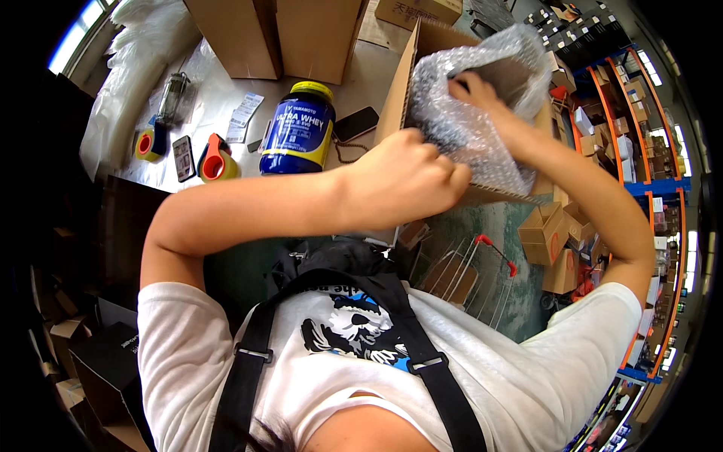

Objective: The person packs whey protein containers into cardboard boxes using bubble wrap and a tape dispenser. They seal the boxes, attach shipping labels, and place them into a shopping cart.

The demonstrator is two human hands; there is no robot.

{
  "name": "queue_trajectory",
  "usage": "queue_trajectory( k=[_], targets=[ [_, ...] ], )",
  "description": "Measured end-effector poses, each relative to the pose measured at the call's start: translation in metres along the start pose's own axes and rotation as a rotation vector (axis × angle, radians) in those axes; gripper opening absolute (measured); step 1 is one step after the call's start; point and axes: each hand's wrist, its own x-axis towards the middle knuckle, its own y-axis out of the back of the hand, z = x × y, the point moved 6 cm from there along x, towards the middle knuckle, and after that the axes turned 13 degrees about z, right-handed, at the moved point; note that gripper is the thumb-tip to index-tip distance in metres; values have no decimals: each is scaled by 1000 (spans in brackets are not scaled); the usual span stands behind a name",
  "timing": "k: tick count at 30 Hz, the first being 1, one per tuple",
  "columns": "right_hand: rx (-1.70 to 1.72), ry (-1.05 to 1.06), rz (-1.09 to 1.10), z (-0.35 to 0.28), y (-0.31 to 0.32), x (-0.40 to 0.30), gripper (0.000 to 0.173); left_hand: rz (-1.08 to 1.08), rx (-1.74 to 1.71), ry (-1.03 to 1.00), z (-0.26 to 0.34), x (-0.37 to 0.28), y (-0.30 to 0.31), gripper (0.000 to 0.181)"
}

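Observation:
Bubble wrap point(480, 133) lines an open cardboard box point(395, 101) at the upper right, and part of it stands up above the rim. My left hand point(412, 172) is curled into a fist at the box's near-left edge, its fingers closed against the wrap. What lies under those fingers is partly hidden. Reaching in from the right, my right hand point(477, 93) is inside the mouth of the wrap, slightly blurred. Its fingertips are bent toward a fold, and I cannot tell whether they grip it. The wrap hides the lower inside of the box.
Left of the box stands a blue Yamamoto protein tub point(299, 127). Around it lie a dark phone point(357, 124), another phone point(183, 158), tape dispensers point(217, 161) and printed labels point(245, 116). Tall cartons point(316, 39) stand behind. A wire cart point(469, 277) is below, near small cartons point(542, 231).

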Motion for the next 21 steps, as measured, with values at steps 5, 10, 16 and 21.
queue_trajectory(
  k=[5, 10, 16, 21],
  targets=[
    [213, -70, -160, -86, -66, -53, 86, -85, -192, 166, 57, -81, 23, 16],
    [186, -9, -318, -148, -105, -86, 65, -107, -168, 269, 93, -125, 44, 14],
    [383, -196, -414, -157, -101, -109, 51, -110, -142, 329, 111, -147, 47, 12],
    [172, -189, -287, -146, -66, -115, 32, -231, -212, 176, 118, -141, 42, 14]
  ],
)
